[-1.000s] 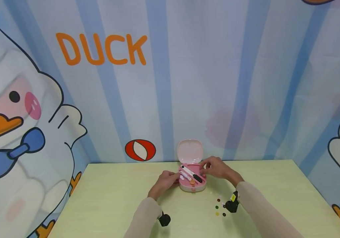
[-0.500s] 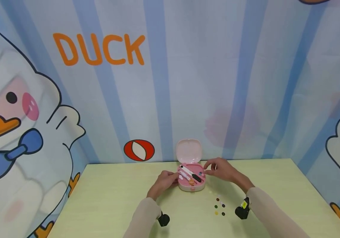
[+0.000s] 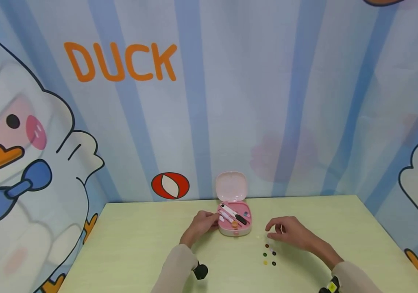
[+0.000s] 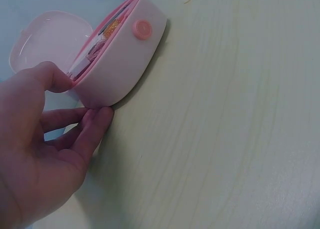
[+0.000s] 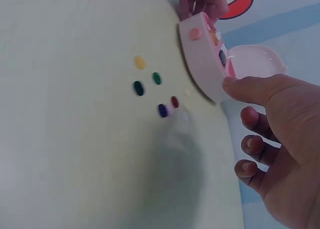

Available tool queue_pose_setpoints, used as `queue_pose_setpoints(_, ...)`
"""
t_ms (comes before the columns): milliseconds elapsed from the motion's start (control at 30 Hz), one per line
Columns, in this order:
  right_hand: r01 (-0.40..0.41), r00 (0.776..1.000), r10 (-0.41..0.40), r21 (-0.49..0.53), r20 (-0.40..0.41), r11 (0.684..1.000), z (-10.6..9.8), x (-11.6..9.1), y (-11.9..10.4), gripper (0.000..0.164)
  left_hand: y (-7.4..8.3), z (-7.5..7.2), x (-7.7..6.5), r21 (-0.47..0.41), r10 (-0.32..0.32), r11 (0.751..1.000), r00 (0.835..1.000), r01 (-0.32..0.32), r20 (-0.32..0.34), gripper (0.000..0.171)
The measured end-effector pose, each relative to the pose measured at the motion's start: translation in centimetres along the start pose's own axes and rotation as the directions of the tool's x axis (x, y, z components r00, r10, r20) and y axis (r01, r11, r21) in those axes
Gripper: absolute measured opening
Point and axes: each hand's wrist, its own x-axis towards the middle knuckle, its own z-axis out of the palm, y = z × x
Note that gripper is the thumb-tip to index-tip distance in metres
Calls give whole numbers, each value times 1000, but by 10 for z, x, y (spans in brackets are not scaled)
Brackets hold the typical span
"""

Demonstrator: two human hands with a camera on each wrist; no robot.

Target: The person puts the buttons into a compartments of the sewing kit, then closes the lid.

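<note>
Small discs (image 5: pixel 157 78), perhaps buttons, too blurred to tell.

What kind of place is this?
Likely a staged recording booth: a cartoon duck backdrop runs behind a pale table, and a black device sits at the left wrist.

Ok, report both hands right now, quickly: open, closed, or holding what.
Left hand: holding the pink box by its side.
Right hand: open above the table, holding nothing visible.
</note>
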Motion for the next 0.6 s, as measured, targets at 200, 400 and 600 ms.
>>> queue_pose_setpoints(200, -7, 1000, 5, 64, 24, 998, 11, -28, 11, 11, 2, -1, -1, 9, -6, 1000, 1000, 6, 4, 40)
queue_pose_setpoints(400, 17, 1000, -18, 95, 4, 995, 21, -45, 20, 12, 5, -1, -3, 18, -9, 1000, 1000, 9, 0, 41)
queue_pose_setpoints(600, 17, 1000, -15, 108, -12, 994, 32, -54, 25, 11, 4, 0, -3, 7, -7, 1000, 1000, 7, 1, 42)
